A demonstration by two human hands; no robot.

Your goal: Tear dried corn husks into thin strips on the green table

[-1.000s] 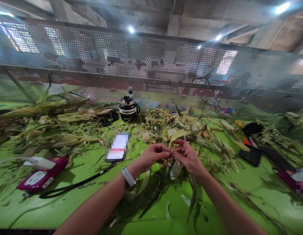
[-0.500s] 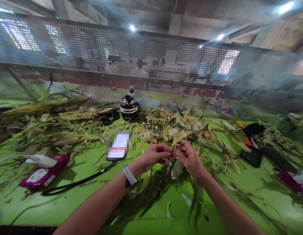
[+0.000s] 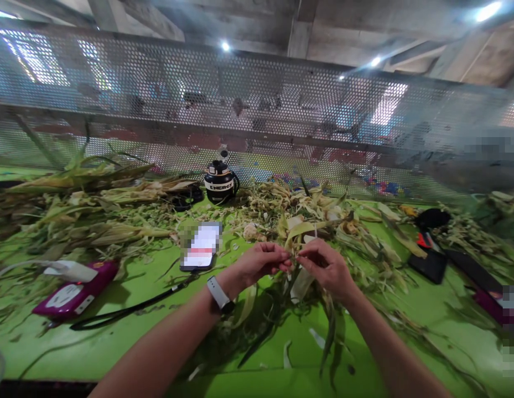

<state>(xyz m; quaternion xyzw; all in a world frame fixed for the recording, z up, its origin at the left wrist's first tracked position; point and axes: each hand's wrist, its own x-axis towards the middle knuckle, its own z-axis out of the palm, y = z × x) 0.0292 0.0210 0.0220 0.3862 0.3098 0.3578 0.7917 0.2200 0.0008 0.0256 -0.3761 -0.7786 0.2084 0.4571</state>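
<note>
My left hand (image 3: pixel 260 264) and my right hand (image 3: pixel 328 270) meet at the middle of a bright green table (image 3: pixel 115 354). Both pinch the same small piece wrapped in pale yellow-green leaves, a corn husk (image 3: pixel 303 229) whose blade curls up and away above my fingers. Long dark green leaves (image 3: pixel 277 320) hang from the piece and trail on the table under my wrists. A white watch (image 3: pixel 217 294) sits on my left wrist.
Husk heaps cover the table's back, left (image 3: pixel 82 215) and centre (image 3: pixel 315 210). A black mug (image 3: pixel 219 185) stands by the perforated metal wall (image 3: pixel 257 110). A phone (image 3: pixel 201 246) on a black strap, a magenta device (image 3: pixel 72 296) and black items (image 3: pixel 426 265) lie around.
My right hand has turned slightly, its fingers working along the husk at the pinch point. The left hand stays almost still.
</note>
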